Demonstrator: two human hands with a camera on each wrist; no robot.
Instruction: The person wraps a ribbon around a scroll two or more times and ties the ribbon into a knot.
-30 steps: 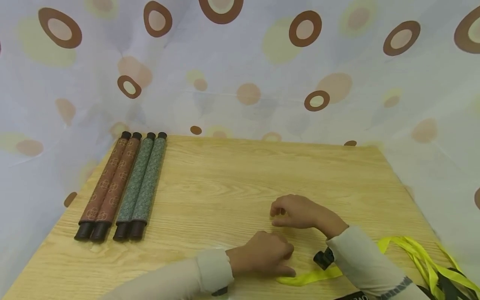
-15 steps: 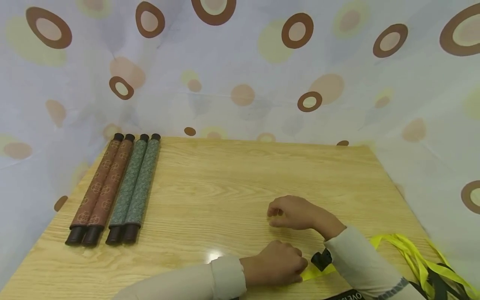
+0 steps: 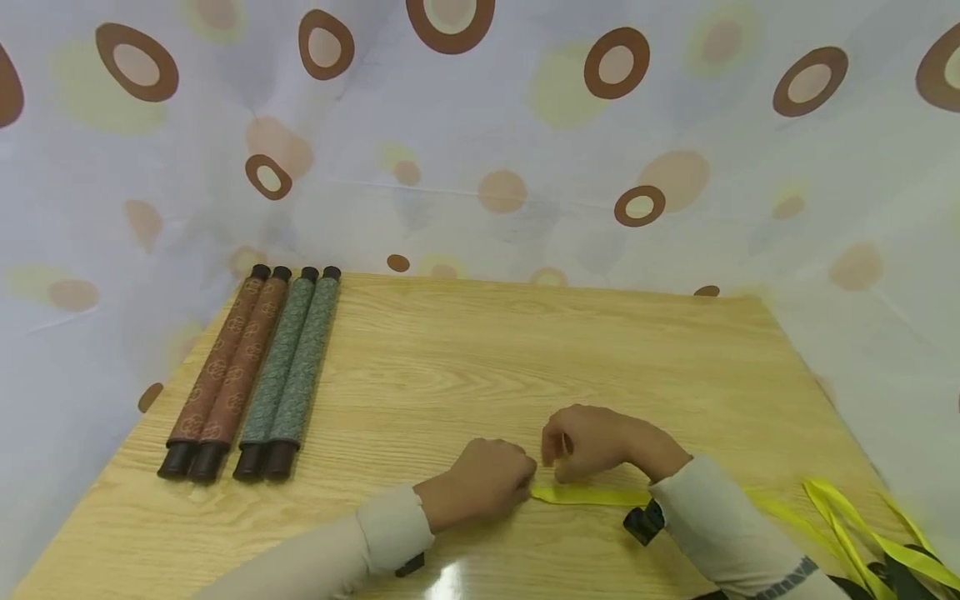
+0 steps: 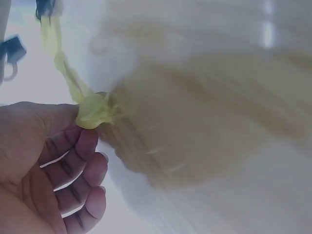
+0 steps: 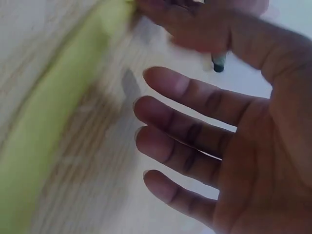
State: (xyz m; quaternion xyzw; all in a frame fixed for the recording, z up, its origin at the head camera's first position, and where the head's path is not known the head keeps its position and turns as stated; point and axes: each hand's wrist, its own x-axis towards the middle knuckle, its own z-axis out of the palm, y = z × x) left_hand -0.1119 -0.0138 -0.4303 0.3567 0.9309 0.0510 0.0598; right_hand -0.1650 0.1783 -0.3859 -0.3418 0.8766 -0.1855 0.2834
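A flat yellow ribbon (image 3: pixel 588 497) runs across the wooden table toward the right. My left hand (image 3: pixel 480 483) pinches its end between thumb and forefinger; in the left wrist view the ribbon (image 4: pixel 93 109) bunches at the fingertips and the other fingers curl loosely. Just right of it, my right hand (image 3: pixel 600 442) hovers over the ribbon with bent fingers. The right wrist view has that hand (image 5: pixel 234 141) with its fingers spread and nothing in them, the ribbon (image 5: pixel 53 112) passing alongside.
Two brown patterned scrolls (image 3: pixel 238 358) and two green ones (image 3: pixel 296 358) with dark end knobs lie side by side at the table's left. More yellow ribbons (image 3: pixel 855 525) and black pieces (image 3: pixel 918 571) pile up at the lower right. A spotted cloth (image 3: pixel 450 150) hangs behind.
My left hand first moved right to the ribbon's end and took hold of it, then drew it left and up the table, straightening it. The right hand has stayed nearly in place.
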